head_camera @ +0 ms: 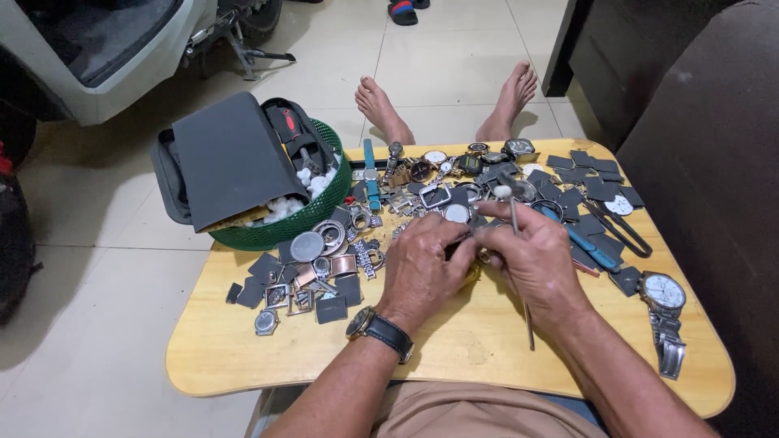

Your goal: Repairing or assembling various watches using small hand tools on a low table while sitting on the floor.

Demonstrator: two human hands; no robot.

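Pinching a small watch part (479, 258), both hands' fingers (454, 243) closed.

The desk (243, 349) was pale yellow wood with a light grain. A basket (320, 215) of dark green mesh held a dark grey pouch (231, 158) and white cotton tufts (312, 182). One watch strap (371, 174) was teal blue, another strap (588, 247) a brighter blue. Small leather pieces (588, 174) were charcoal grey. A steel watch (664, 294) showed a white dial on a silver bracelet. The wristwatch (381, 328) on the left arm had a black band. The floor (442, 61) was cream tile with thin grey joints. The shorts (479, 414) were tan. A sandal (402, 11) showed red and blue.
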